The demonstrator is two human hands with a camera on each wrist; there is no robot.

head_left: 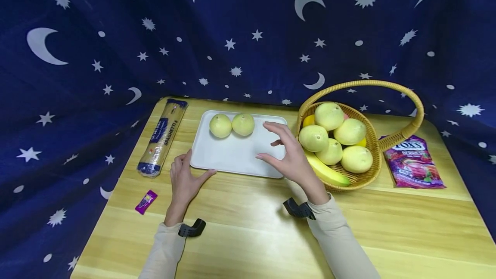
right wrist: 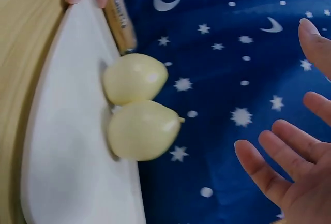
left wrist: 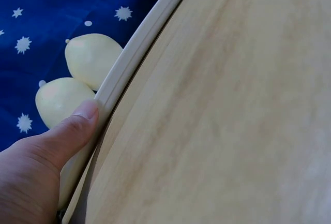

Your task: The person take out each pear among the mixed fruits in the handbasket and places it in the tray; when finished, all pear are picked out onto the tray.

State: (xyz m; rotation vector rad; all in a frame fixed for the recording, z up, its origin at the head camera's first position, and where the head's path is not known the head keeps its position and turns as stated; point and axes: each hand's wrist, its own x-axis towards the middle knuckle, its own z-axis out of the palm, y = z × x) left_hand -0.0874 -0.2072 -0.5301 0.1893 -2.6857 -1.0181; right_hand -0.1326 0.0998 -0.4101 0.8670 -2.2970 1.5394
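A white rectangular tray (head_left: pixel 236 156) lies on the wooden table. Two pale yellow-green round fruits, a left one (head_left: pixel 220 125) and a right one (head_left: pixel 243 124), sit side by side near its back edge; the right wrist view shows them tapering to short stem tips. My left hand (head_left: pixel 184 186) holds the tray's front left corner, thumb at the front rim and fingers along the left side. Over the tray's right part, my right hand (head_left: pixel 290 154) is held with fingers and thumb spread apart and nothing between them.
Right of the tray stands a wicker basket (head_left: pixel 373 141) with a tall handle, holding several similar fruits and a banana (head_left: pixel 325 170). A purple candy bag (head_left: pixel 414 162) lies beyond it. At left are a spaghetti pack (head_left: pixel 162 139) and a small purple wrapped sweet (head_left: pixel 146 202). A starry curtain (head_left: pixel 248 33) hangs behind.
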